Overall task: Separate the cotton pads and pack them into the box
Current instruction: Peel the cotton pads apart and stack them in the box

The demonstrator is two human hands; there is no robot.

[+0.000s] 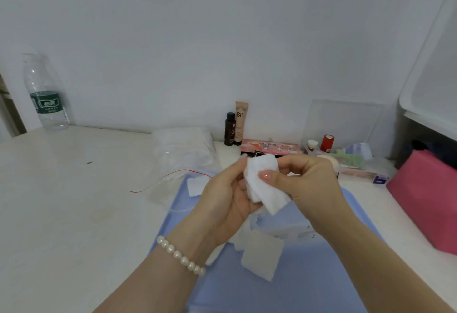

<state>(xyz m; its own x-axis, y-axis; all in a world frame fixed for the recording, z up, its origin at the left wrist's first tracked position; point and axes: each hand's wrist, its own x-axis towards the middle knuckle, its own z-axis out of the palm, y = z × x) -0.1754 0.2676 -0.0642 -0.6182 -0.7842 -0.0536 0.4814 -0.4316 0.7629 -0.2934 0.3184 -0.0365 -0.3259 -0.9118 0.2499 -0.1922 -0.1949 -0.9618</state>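
Both hands hold a small stack of white square cotton pads (pixel 262 184) above a blue tray (pixel 309 285). My left hand (pixel 227 204) cups the stack from below and the left. My right hand (pixel 304 184) pinches the top pad with thumb and fingers. Under the hands a white box (pixel 289 232) lies on the tray, partly hidden. A loose pad (pixel 262 254) leans against the box front, and another pad (pixel 194 185) lies at the tray's far left corner.
A clear zip bag (pixel 185 154) with more pads lies behind the tray. A water bottle (pixel 45 95) stands far left. Cosmetics bottles (pixel 235 124), a palette (pixel 270 148) and a clear organiser (pixel 346 149) line the wall. A pink box (pixel 425 196) sits on the right.
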